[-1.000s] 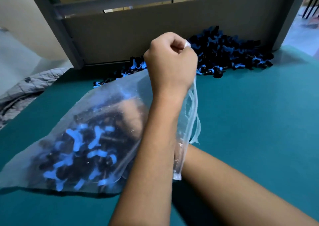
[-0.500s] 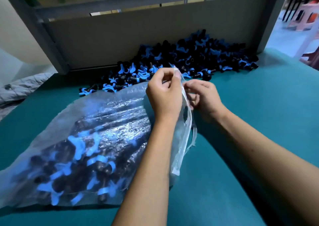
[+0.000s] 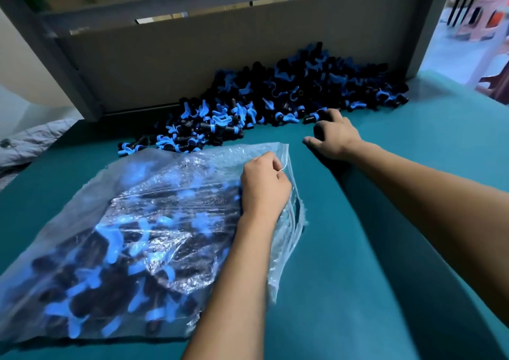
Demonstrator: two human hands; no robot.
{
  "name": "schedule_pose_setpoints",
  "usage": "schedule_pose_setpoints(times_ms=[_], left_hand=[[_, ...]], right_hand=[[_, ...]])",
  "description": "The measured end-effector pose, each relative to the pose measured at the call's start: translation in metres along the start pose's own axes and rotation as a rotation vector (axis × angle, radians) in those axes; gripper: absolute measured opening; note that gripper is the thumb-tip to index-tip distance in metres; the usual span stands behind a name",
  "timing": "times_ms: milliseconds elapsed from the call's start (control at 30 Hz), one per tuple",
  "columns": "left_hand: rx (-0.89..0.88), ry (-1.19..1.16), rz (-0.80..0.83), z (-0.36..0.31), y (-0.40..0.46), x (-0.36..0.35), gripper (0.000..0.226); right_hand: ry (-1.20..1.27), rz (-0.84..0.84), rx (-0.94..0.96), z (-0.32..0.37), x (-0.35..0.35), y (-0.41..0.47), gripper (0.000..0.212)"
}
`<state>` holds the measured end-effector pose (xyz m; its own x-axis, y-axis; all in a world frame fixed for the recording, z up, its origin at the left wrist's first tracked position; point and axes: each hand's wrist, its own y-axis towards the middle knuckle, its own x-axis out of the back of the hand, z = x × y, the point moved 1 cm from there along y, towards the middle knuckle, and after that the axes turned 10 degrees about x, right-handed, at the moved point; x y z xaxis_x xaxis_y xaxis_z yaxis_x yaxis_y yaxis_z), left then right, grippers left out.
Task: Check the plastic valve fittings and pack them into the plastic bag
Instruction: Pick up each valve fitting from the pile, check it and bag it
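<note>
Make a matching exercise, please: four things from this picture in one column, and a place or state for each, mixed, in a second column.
1. left hand
2. right hand
3. plastic bag
4. pile of loose fittings

a. heaped against the grey board
b. lies flat on the green table, partly filled
c. grips the bag's open edge
d. reaches to the near edge of the pile

Pairs: 1-c, 2-d, 3-b, 4-a

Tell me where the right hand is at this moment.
In the head view, the right hand is right of centre on the green table, at the near edge of the loose fittings pile, beyond the bag.
</note>
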<state>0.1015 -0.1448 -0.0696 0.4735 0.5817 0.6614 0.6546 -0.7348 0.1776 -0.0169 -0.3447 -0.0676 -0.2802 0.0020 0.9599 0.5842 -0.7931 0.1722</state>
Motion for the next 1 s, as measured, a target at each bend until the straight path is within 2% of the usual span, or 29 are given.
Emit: schedule_pose_setpoints(times_ms=[167,267,333,400,467,500,633,733,800,900,1000], left_hand=[[-0.001,-0.073,-0.009,0.004,0.001,-0.004,0.015],[-0.048,-0.142,-0.001,0.002,0.001,-0.005,0.014],[-0.035,-0.304,0.045,-0.002,0.001,-0.008,0.011],[0.047,-0.516,0.141,-0.006,-0.002,-0.013,0.017],[0.103,-0.654,0.193,-0.008,-0.004,-0.016,0.010],[0.117,-0.699,0.204,-0.008,-0.004,-0.016,0.003],[0.192,-0.809,0.267,-0.003,-0.005,-0.014,0.008],[0.269,-0.951,0.308,-0.004,-0.006,-0.012,0.003],[0.303,-1.023,0.318,-0.005,-0.006,-0.012,0.008],[0.280,-1.011,0.316,-0.006,-0.006,-0.011,0.014],[0.267,-0.974,0.312,-0.007,-0.008,-0.010,0.016]], right_hand=[[0.186,-0.309,0.010,0.022,0.005,-0.050,0.019],[0.425,-0.528,-0.060,0.031,0.005,-0.086,0.018],[0.940,-0.609,-0.123,0.043,0.005,-0.104,0.023],[1.516,-0.536,-0.157,0.056,0.004,-0.118,0.022],[1.751,-0.424,-0.147,0.060,0.005,-0.126,0.021],[1.790,-0.383,-0.128,0.059,0.006,-0.128,0.021],[1.900,-0.263,-0.102,0.054,0.011,-0.130,0.025],[1.860,-0.210,-0.039,0.052,0.011,-0.131,0.018],[1.795,-0.220,0.020,0.053,0.010,-0.131,0.007],[1.611,-0.320,0.016,0.053,0.005,-0.129,0.013],[1.536,-0.347,0.026,0.053,0.002,-0.129,0.014]])
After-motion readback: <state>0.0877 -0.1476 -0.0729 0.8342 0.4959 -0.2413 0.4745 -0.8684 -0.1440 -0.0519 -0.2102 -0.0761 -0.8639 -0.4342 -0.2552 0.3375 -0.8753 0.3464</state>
